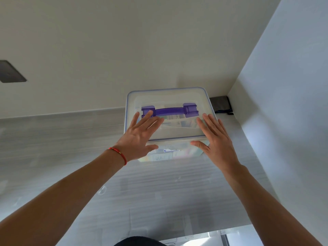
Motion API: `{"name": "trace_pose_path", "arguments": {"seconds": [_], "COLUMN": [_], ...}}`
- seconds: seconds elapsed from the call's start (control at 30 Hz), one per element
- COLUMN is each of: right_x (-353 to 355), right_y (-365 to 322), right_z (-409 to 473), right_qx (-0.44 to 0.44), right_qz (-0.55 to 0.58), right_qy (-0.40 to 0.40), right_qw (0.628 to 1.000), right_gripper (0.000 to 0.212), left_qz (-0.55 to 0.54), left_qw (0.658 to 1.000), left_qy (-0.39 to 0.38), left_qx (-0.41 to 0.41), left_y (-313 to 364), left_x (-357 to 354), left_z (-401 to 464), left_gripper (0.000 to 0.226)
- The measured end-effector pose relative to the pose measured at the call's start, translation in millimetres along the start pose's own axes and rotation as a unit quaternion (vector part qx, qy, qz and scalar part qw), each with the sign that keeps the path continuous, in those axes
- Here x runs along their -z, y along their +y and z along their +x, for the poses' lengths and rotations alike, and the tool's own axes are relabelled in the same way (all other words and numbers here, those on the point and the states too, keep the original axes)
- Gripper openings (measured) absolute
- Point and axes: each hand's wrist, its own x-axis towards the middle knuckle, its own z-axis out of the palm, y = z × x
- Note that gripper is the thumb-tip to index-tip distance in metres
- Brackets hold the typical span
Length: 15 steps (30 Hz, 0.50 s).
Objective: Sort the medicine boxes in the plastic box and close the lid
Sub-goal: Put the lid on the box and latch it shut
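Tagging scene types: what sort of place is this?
Probably a home, a counter in a wall corner: grey wood-grain countertop, plain off-white wall, and a plastic box of medicine boxes under both hands.

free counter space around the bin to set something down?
Bare grey counter left of the lidded translucent plastic box, and in front of it between the forearms. Crowded right: side wall close, dark pouch in the back corner.

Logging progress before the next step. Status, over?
Left hand and right hand open, flat on lid. Lid on plastic box, medicine boxes inside. Nothing in the way.
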Motion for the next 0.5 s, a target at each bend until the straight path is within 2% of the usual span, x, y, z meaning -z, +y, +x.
{"name": "trace_pose_path", "arguments": {"seconds": [0.17, 0.27, 0.33, 0.4, 0.43, 0.5], "right_x": [4, 5, 5, 5, 5, 3], "right_y": [-3, -7, -12, -14, -13, -8], "right_z": [1, -2, -4, -3, -2, 1], "right_qx": [-0.033, -0.073, -0.143, -0.237, -0.258, -0.248], "right_qz": [0.063, 0.117, 0.185, 0.249, 0.265, 0.274], "right_qy": [-0.028, -0.028, -0.023, -0.033, -0.039, -0.047], "right_qw": [0.997, 0.99, 0.972, 0.938, 0.928, 0.928], "right_gripper": [0.078, 0.082, 0.094, 0.112, 0.118, 0.121], "left_qz": [0.01, 0.013, -0.028, -0.117, -0.166, -0.212], "left_qw": [1.0, 0.997, 0.988, 0.966, 0.954, 0.949], "left_qy": [0.014, 0.049, 0.066, 0.059, 0.047, 0.037], "left_qx": [0.004, 0.054, 0.135, 0.225, 0.244, 0.231], "left_y": [-2, 1, 1, -2, -4, -7], "left_x": [1, 1, -2, -7, -8, -10], "left_z": [-4, -15, -25, -33, -35, -33], "left_gripper": [0.091, 0.088, 0.093, 0.102, 0.106, 0.11]}}
